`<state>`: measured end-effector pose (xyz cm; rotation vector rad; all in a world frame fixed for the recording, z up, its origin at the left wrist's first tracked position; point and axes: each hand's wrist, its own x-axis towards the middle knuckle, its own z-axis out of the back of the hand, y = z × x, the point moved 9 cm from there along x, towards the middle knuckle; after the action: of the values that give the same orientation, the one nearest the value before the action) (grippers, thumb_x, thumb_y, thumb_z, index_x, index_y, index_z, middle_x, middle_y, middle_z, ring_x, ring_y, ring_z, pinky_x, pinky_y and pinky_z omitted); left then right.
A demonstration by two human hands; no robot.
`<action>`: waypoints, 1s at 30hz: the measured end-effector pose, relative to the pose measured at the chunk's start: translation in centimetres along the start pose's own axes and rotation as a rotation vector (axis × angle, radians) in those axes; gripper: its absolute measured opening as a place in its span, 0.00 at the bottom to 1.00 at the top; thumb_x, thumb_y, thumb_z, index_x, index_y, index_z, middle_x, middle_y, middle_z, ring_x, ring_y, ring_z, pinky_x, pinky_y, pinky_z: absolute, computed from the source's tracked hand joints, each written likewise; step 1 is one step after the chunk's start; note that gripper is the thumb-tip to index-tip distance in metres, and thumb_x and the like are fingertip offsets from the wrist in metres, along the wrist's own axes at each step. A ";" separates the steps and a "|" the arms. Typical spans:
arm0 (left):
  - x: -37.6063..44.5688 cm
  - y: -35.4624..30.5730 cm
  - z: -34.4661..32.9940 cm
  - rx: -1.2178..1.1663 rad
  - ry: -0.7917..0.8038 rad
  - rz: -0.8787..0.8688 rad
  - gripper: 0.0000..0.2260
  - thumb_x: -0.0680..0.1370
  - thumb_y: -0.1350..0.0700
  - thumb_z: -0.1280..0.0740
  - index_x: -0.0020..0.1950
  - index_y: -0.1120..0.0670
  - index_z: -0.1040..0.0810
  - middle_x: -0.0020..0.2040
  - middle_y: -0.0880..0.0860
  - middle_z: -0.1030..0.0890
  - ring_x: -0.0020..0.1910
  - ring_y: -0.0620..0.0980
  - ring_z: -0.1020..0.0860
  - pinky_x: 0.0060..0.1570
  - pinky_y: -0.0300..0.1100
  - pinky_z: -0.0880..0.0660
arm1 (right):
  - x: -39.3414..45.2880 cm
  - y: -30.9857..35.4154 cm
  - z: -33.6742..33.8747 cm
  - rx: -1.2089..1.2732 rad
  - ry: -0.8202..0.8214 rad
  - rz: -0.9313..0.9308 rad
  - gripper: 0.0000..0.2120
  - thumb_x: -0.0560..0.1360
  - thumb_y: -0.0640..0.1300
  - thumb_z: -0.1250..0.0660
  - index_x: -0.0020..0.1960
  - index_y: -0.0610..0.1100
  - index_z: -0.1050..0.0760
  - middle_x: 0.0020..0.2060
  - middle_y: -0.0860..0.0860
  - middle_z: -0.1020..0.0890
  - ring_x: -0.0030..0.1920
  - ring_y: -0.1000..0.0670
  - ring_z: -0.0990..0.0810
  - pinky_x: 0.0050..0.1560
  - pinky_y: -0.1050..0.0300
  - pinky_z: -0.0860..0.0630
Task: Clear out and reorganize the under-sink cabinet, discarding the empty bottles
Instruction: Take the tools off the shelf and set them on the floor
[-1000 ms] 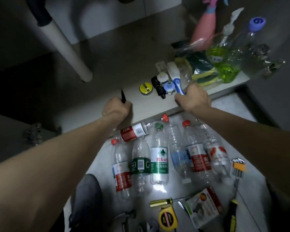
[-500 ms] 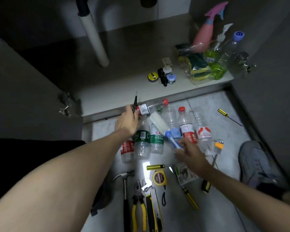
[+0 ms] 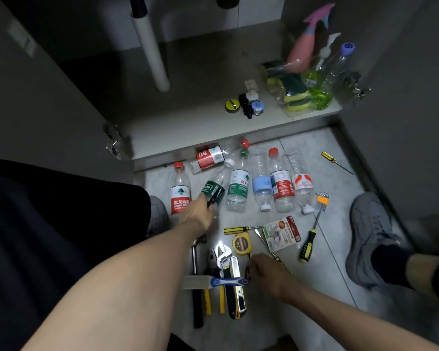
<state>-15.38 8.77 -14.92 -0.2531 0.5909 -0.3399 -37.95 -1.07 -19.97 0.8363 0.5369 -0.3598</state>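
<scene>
Emptying step: right hand [image 3: 265, 271] grips a blue-handled scraper [image 3: 218, 282] low over the floor tools; left hand [image 3: 200, 211] pinches a small black tool beside the empty bottles [image 3: 238, 183] rowed before the cabinet. Next, likely set both down, then bin bottles.

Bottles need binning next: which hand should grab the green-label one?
Left. The left hand already touches the green-label bottle, though it holds a small dark tool; the right hand holds a brush.
</scene>
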 end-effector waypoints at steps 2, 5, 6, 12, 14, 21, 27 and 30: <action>0.2 -0.1 0.4 0.010 -0.023 -0.002 0.10 0.82 0.45 0.40 0.55 0.51 0.30 0.44 0.51 0.22 0.42 0.51 0.23 0.38 0.46 0.27 | 0.5 -0.3 1.5 -0.061 -0.004 0.024 0.04 0.79 0.46 0.38 0.50 0.49 0.25 0.49 0.51 0.20 0.48 0.50 0.21 0.50 0.51 0.24; 0.6 -0.9 0.7 -0.032 -0.038 -0.059 0.09 0.81 0.44 0.37 0.49 0.49 0.28 0.40 0.48 0.23 0.38 0.46 0.25 0.33 0.41 0.32 | 1.7 -0.3 5.1 -0.127 -0.039 0.053 0.08 0.81 0.47 0.41 0.48 0.49 0.24 0.46 0.51 0.18 0.46 0.49 0.20 0.47 0.50 0.23; 0.7 -1.2 0.4 -0.074 -0.014 -0.088 0.09 0.80 0.44 0.36 0.46 0.47 0.29 0.40 0.48 0.23 0.38 0.45 0.25 0.33 0.40 0.32 | 2.2 -0.3 6.6 -0.129 -0.074 0.046 0.09 0.82 0.47 0.41 0.47 0.49 0.24 0.45 0.51 0.17 0.45 0.49 0.20 0.46 0.50 0.23; -1.0 -2.4 -5.0 -0.192 0.338 -0.197 0.07 0.74 0.50 0.26 0.42 0.48 0.22 0.42 0.48 0.19 0.44 0.49 0.20 0.43 0.44 0.23 | 3.4 -2.9 14.3 0.028 -0.268 -0.067 0.09 0.80 0.46 0.39 0.47 0.49 0.21 0.43 0.53 0.16 0.43 0.51 0.18 0.45 0.52 0.21; -1.8 -3.3 -7.0 -0.152 0.421 -0.253 0.06 0.72 0.52 0.24 0.40 0.48 0.19 0.41 0.47 0.18 0.44 0.51 0.19 0.47 0.46 0.22 | 3.5 -3.5 15.6 0.038 -0.294 -0.088 0.09 0.81 0.46 0.39 0.48 0.50 0.20 0.42 0.53 0.15 0.42 0.51 0.17 0.44 0.53 0.21; -4.7 -6.4 -13.3 -0.081 0.635 -0.411 0.06 0.74 0.62 0.26 0.49 0.55 0.14 0.41 0.47 0.18 0.41 0.44 0.20 0.46 0.39 0.22 | 3.4 -3.8 16.7 0.110 -0.330 -0.124 0.09 0.80 0.45 0.38 0.43 0.51 0.22 0.38 0.56 0.20 0.39 0.54 0.20 0.35 0.61 0.30; -4.9 -7.7 -14.6 0.043 0.589 -0.457 0.15 0.76 0.59 0.30 0.62 0.51 0.18 0.59 0.50 0.18 0.58 0.49 0.21 0.61 0.43 0.25 | 3.3 -3.9 16.1 0.160 -0.310 -0.146 0.09 0.80 0.45 0.38 0.49 0.45 0.19 0.42 0.49 0.16 0.43 0.47 0.17 0.45 0.50 0.21; -4.1 -8.3 -13.3 -0.025 0.473 -0.415 0.18 0.74 0.61 0.31 0.64 0.50 0.21 0.59 0.51 0.19 0.58 0.51 0.21 0.59 0.45 0.24 | 3.3 -4.2 16.5 0.154 -0.340 -0.154 0.10 0.80 0.45 0.38 0.50 0.46 0.19 0.44 0.50 0.17 0.42 0.51 0.18 0.42 0.54 0.22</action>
<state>-28.28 0.99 -20.83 -0.3218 1.0113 -0.8063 -32.31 -16.76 -15.33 0.8617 0.2580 -0.6777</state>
